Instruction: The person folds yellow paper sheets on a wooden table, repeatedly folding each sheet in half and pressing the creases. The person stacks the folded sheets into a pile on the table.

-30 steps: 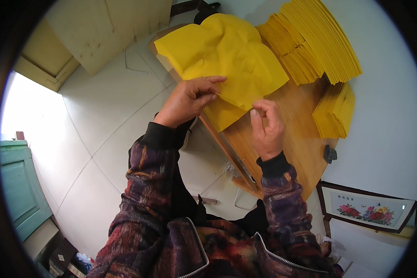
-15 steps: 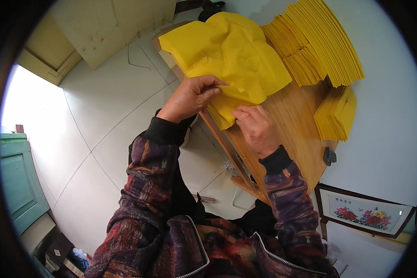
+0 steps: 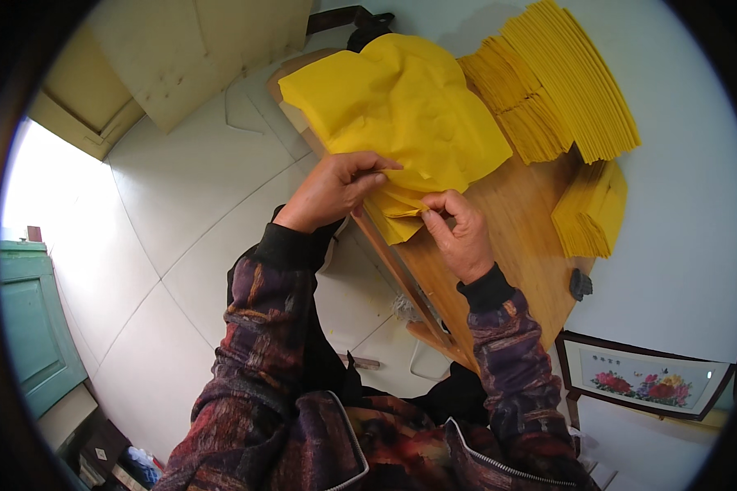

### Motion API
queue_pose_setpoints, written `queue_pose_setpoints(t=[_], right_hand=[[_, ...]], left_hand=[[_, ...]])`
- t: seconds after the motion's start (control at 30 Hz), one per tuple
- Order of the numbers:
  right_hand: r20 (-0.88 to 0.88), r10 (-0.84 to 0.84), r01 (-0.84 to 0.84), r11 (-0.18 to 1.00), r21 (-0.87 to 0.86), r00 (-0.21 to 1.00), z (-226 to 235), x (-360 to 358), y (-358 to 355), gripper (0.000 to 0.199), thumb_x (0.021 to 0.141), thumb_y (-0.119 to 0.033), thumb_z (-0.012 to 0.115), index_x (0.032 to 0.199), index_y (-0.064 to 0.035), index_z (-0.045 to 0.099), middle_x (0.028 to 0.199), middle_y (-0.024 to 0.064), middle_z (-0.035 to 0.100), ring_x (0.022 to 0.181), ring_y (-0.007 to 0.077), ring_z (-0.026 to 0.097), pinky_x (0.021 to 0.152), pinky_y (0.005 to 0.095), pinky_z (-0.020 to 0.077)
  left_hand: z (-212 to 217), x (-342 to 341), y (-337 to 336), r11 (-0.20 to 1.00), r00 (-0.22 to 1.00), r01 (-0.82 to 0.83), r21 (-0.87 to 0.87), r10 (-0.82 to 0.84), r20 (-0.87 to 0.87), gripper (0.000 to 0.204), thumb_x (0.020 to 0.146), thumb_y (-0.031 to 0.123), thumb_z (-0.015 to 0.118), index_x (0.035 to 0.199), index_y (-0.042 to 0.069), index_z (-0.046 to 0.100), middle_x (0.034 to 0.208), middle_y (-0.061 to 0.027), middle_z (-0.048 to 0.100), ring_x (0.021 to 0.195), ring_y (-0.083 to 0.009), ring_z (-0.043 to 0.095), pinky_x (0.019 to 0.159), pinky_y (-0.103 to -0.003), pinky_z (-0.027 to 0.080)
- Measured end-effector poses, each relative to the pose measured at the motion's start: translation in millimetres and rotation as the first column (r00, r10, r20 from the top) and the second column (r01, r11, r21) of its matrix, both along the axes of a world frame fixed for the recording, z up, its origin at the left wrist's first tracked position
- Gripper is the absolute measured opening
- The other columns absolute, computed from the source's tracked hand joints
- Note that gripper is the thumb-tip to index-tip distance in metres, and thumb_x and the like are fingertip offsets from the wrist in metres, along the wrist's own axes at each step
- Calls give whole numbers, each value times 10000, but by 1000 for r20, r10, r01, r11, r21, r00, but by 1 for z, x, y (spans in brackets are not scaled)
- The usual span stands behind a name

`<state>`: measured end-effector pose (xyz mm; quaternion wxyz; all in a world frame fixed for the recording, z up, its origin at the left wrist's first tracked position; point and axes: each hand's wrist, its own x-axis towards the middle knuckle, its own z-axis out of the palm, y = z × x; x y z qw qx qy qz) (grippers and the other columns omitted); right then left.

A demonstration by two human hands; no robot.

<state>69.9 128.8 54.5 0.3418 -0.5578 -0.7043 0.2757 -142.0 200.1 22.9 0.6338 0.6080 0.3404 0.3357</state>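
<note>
Green door [image 3: 37, 319]: I have it at far left, well apart from the worktop [image 3: 520, 237].
Tiled floor [image 3: 188, 237]: pale, spreading left of the worktop.
Left hand [image 3: 332, 188]: I see it at the worktop's left edge, its grip clamped on the sheet [image 3: 401, 106], thumb and forefinger pinched.
Sheet: yellow and creased, lying across the far left part of the worktop, gathered into small folds between the two hands, its near corner at the worktop's left edge.
Right hand [image 3: 463, 233]: over the worktop, its grip clamped on a fold of the sheet between thumb and forefinger.
Yellow stacks [image 3: 577, 82]: folded pieces, along the worktop's right side.
Dark block [image 3: 581, 285]: I make it out at the worktop's right edge; its kind I cannot tell.
Framed picture [image 3: 643, 376]: flowers, right of the worktop's near end.
</note>
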Motion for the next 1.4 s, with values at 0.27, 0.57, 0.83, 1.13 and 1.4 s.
queue_pose_setpoints(t=[0.27, 0.57, 0.83, 1.13, 1.4], right_hand=[[-143, -96, 85, 993, -80, 985, 1, 0, 5, 160, 937, -146, 592, 888, 6, 583, 717, -1, 528, 668, 96, 481, 614, 235, 424], [22, -199, 189, 954, 232, 980, 5, -7, -10, 120, 886, -87, 611, 980, -15, 593, 866, 86, 576, 758, 209, 554, 685, 316, 465], [430, -40, -113, 939, 326, 902, -5, -13, -18, 173, 765, 1, 655, 932, -40, 636, 946, 92, 571, 898, 314, 538, 777, 393, 468], [168, 0, -22, 991, 129, 986, -4, -2, -7, 50, 844, -45, 607, 886, -19, 612, 895, 127, 588, 839, 315, 554, 742, 380, 463], [287, 39, -106, 970, 221, 957, 4, -11, -11, 141, 812, -39, 638, 948, -16, 612, 910, 136, 594, 881, 310, 572, 794, 379, 475]], left_hand=[[-6, -1, 0, 999, 997, 40, -32, -37, 70, 259, 900, 30, 584, 1154, 28, 631, 969, 1, 654, 686, -40, 535, 568, -204, 464], [-6, 7, -2, 988, 996, -90, 123, 89, 6, 223, 870, 17, 627, 1086, -35, 639, 916, -40, 672, 816, -104, 587, 780, -256, 494], [-4, 10, -4, 990, 987, -140, -14, 141, 75, 216, 902, 61, 620, 1082, -58, 628, 857, -24, 654, 803, -75, 559, 746, -246, 481], [-6, 8, -2, 994, 993, -111, 22, 110, 48, 234, 919, 99, 616, 1088, -62, 621, 812, -12, 617, 761, -65, 526, 688, -231, 462], [-5, 7, -3, 997, 995, -73, -32, 75, 66, 237, 939, 123, 590, 1121, -25, 620, 726, 25, 555, 553, -49, 435, 479, -218, 375]])
